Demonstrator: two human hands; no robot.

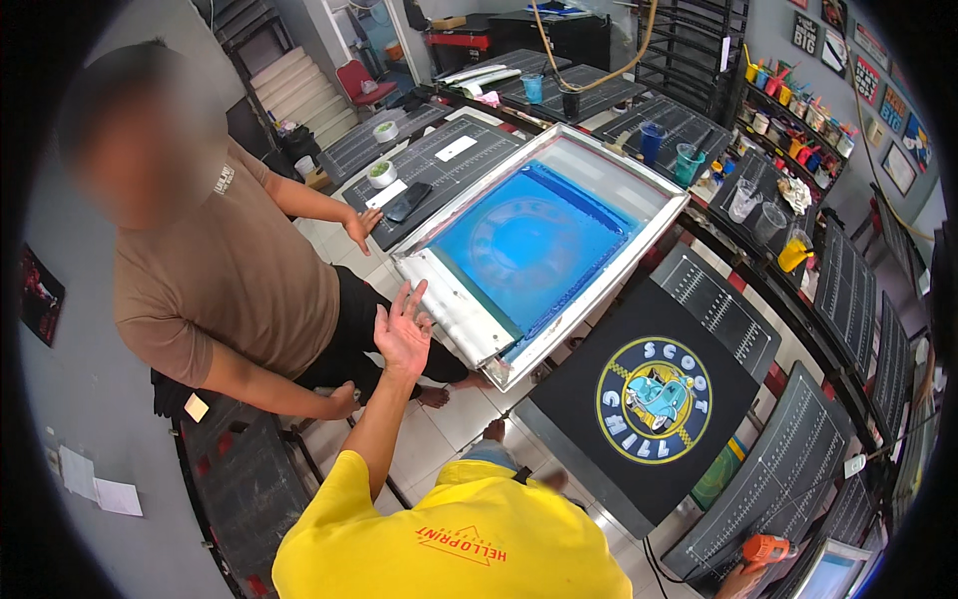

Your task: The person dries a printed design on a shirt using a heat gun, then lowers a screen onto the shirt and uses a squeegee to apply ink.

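One spread, empty left hand (pixel 402 334) is just beside the screen's (pixel 539 245) near short end, long axis running ahead-right. Right hand's (pixel 740 581) well away, gripping a heat gun (pixel 766 549).

The left hand (pixel 403 331), palm showing and fingers spread, is beside a blue printing screen (pixel 539 245). At near right, the right hand (pixel 736 581) grips an orange heat gun (pixel 766 550). A co-worker (pixel 235 245) in brown stands at left.

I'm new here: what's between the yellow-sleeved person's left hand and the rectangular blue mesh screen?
The head view shows a flat white strip between left hand and screen.
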